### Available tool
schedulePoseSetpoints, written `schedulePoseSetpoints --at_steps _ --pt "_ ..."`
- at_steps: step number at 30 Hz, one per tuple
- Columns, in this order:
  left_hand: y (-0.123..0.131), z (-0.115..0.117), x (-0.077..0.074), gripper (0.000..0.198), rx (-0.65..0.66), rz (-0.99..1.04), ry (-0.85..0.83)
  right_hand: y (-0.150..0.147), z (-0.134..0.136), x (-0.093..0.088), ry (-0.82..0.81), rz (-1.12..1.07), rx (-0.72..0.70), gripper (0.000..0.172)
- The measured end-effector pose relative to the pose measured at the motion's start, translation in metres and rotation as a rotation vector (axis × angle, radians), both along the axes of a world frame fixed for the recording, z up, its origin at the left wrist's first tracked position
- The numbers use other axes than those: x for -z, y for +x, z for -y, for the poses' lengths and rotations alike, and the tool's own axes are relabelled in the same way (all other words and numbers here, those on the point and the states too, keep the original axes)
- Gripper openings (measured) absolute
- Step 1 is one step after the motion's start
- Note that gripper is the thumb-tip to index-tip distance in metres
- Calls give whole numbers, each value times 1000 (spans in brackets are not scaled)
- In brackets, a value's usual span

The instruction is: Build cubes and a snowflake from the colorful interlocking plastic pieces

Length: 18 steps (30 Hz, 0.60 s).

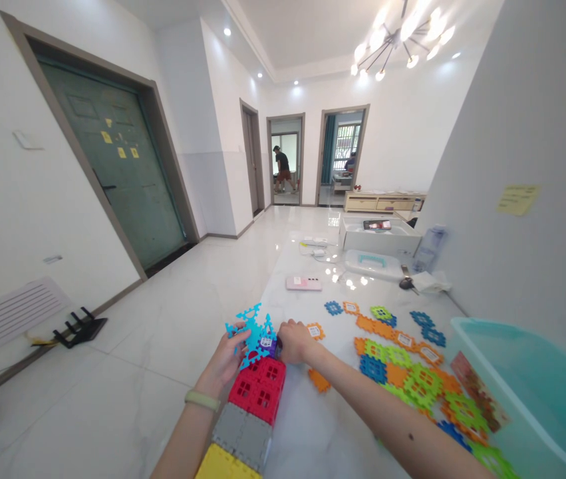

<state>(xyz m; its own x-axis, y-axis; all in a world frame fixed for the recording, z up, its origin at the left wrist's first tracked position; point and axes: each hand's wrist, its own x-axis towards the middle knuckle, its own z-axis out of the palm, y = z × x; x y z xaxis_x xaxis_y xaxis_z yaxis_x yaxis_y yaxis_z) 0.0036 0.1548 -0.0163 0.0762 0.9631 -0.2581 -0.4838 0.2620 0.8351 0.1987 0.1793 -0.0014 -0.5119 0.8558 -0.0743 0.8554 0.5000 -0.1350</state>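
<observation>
My left hand is closed around a joined group of light blue interlocking building tiles, some with pointed toothed edges. These tiles sit against a purple window tile at the far end of a row of blocks. At that tile's right side my right hand has its fingers curled; what they grip is hidden. Nearer to me the row continues with red window tiles, a grey section and a yellow section.
Loose orange, green and blue tiles lie to the right, beside a teal bin. Farther back are a pink phone, a lidded case, a white box and a bottle. A person stands beyond a doorway.
</observation>
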Motion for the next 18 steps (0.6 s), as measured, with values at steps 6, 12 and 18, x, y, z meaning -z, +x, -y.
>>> schedulePoseSetpoints --at_steps 6,12,18 --pt "2 3 -5 47 11 6 8 1 2 -7 -14 11 13 28" --pt "2 3 -7 45 17 5 14 2 0 -5 -31 -1 39 31" --pt "0 2 -3 48 -12 -11 0 4 -1 0 -41 -56 54 34"
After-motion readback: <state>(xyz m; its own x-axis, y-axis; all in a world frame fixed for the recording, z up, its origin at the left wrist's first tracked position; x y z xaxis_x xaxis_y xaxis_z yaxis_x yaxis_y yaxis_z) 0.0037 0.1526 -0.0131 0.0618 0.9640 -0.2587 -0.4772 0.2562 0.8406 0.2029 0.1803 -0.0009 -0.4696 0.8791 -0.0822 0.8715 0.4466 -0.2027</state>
